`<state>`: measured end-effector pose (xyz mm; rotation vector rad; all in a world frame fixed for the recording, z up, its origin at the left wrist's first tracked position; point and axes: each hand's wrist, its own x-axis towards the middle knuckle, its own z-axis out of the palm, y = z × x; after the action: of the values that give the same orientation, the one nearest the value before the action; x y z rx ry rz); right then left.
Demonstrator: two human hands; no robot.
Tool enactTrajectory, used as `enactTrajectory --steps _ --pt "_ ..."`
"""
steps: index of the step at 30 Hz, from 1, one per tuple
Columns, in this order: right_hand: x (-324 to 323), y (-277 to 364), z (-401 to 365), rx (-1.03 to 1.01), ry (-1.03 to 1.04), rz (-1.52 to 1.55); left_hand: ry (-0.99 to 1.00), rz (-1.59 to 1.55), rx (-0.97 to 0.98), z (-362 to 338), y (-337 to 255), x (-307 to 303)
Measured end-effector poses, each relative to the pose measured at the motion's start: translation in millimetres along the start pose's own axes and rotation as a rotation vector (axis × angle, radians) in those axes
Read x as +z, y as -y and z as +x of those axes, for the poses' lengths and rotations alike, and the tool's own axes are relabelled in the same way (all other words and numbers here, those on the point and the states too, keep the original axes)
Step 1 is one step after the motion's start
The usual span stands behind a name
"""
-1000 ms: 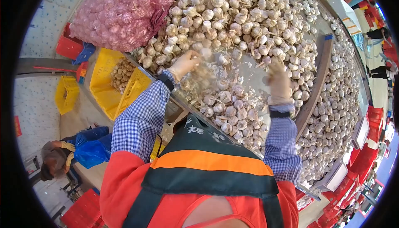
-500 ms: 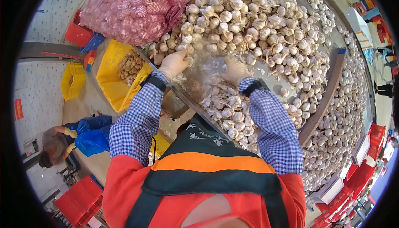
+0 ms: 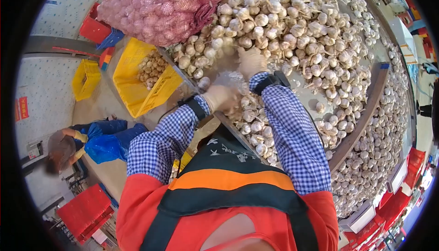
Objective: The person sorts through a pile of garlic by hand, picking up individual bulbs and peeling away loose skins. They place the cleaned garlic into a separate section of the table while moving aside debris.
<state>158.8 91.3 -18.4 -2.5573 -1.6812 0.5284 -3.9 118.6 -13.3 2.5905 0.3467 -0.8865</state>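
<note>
Head view: busy packing hall, red crates (image 3: pixel 84 212) on the floor at lower left, a person (image 3: pixel 91 143) in blue crouched beside the left edge of the worktop (image 3: pixel 302 93). Heaped over the far half of the worktop, loose garlic (image 3: pixel 292 27), thinning towards the near edge. Beyond a wooden divider (image 3: pixel 361 123) along the right side, more bulbs. At the far left corner, a pink net sack (image 3: pixel 160 4) full of bulbs. Just below the left edge, a yellow crate (image 3: pixel 137 77), partly filled.

Left hand (image 3: pixel 221 98), gloved, curled over bulbs right at the near edge; impossible to tell whether closed on one. Right hand (image 3: pixel 249 61), gloved, further in at the foot of the heap, fingers bent onto the bulbs; grip likewise unclear. Between the two, a pale blur, perhaps loose skins.

Probably light, firm and dry, each bulb, with papery skin apt to flake and slide under gloves. Round, so prone to roll off the near edge. Best taken around the fat middle with fingertips and thumb, not by the brittle stalk stub or the roots. No hard squeezing, to spare the cloves from bruising.
</note>
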Motion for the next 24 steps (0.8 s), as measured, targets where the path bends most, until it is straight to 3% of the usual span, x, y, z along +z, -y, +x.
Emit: enactTrajectory --steps 2,3,6,7,8,10,11,13,14,16,17,18,20,21,22,24 --pt "19 -12 -2 0.055 0.074 0.051 -0.135 -0.314 0.102 -11 -12 22" --pt "9 -13 -10 0.089 0.210 0.042 -0.138 -0.317 0.101 -15 -14 18" --pt "24 -31 -33 0.152 0.180 0.161 -0.189 -0.279 -0.010 -24 -15 4" --pt "22 -37 -50 0.082 0.087 0.244 -0.352 -0.152 -0.144 -26 -5 -2" --pt "16 -46 -62 0.066 0.149 0.352 -0.512 -0.021 -0.278 -27 8 -7" --pt "7 -56 -89 0.192 0.222 0.795 -0.489 0.115 -0.378 -31 38 -13" --pt "8 -63 -99 0.196 0.218 0.791 -0.492 0.113 -0.373 -31 48 -15" --pt "14 -70 -118 0.165 0.166 1.366 -0.261 0.192 -0.234 -32 58 -20" --pt "17 -71 -128 0.169 0.162 1.368 -0.260 0.195 -0.230 -26 60 -19" --pt "16 -74 -146 0.078 0.138 1.858 -0.089 0.273 -0.282 -14 53 -22" --pt "16 -72 -156 0.044 0.082 2.006 -0.018 0.228 -0.220 -13 55 -25" --pt "14 -71 -166 0.054 0.061 2.007 -0.017 0.236 -0.203 -16 51 -27" --pt "6 -70 -183 -0.019 0.106 2.146 -0.147 -0.285 -0.153 -18 42 -30" --pt "3 -66 -192 0.061 0.041 2.109 -0.160 -0.652 -0.145 -16 37 -29" --pt "4 -63 -200 0.066 0.024 2.112 -0.154 -0.644 -0.134 -20 26 -31" --pt "3 -59 -209 0.161 0.010 2.277 -0.082 -1.593 0.120 -31 -2 -39"
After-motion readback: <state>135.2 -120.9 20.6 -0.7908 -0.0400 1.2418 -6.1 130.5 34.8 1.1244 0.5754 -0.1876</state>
